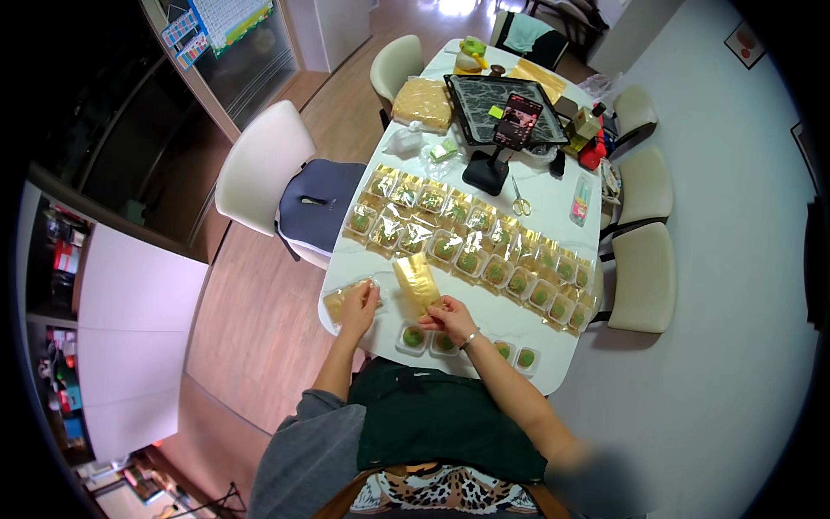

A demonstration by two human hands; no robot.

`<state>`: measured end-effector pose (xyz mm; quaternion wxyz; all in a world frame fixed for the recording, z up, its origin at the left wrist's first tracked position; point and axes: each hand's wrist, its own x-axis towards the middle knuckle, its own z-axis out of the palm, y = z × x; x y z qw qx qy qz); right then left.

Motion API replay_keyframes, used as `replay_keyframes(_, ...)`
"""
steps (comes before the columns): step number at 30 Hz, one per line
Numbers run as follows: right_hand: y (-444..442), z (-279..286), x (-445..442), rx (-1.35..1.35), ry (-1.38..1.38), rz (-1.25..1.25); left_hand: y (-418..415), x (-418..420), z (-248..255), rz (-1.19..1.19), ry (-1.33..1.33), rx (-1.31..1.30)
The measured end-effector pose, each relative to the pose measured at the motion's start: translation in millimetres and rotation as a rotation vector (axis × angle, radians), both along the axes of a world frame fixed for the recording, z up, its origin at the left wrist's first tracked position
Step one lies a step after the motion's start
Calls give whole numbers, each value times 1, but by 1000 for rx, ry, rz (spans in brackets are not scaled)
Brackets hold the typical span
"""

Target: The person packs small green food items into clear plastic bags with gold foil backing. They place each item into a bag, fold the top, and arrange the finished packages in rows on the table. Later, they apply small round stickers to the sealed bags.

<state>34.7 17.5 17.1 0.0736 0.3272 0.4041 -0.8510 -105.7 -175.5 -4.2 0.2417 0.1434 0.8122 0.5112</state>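
My right hand (449, 318) pinches the lower end of a gold foil pouch (416, 280), which is tilted over the marble-look table. At the left corner my left hand (361, 301) lies on a stack of gold pouches in clear wrapping (337, 301); whether its fingers grip one cannot be told. Near the front edge stand several small clear trays, each with a round green-topped piece of food (413, 336); my right hand and forearm partly cover this row. Beyond my hands, two rows of gold-backed clear packets (470, 261) with similar pieces run slantwise across the table.
Scissors (521, 204) lie behind the rows. A phone (518, 121) on a black stand (486, 172) is before a black baking tray (467, 97). A large bag of tan material (423, 104) and a bottle (583, 123) stand farther back. Chairs (266, 165) line both sides.
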Motion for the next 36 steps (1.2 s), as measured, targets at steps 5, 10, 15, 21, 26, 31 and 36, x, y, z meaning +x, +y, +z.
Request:
replay_keyframes(5, -31, -15, -5, 78, 11, 191, 28, 22, -15, 218, -531, 455)
replay_keyframes(10, -19, -11, -5, 1128, 112, 548, 8, 18, -63, 299, -110, 321)
replay_keyframes(15, -10, -24, -5, 1477, -81, 833, -4, 23, -54, 228, 25, 144)
replay_keyframes(21, -13, -39, -6, 1354, -121, 921, -9, 33, -49, 262, -156, 259)
replay_keyframes(26, -1, -61, -8, 1289, 95, 684, -10, 33, -43, 315, -219, 321)
replay_keyframes(31, 25, -56, -13, 1250, 206, 405, -13, 26, -32, 342, -186, 215)
replay_keyframes(36, 67, -46, -5, 1144, 80, 226, 8, 18, -31, 198, -140, 149)
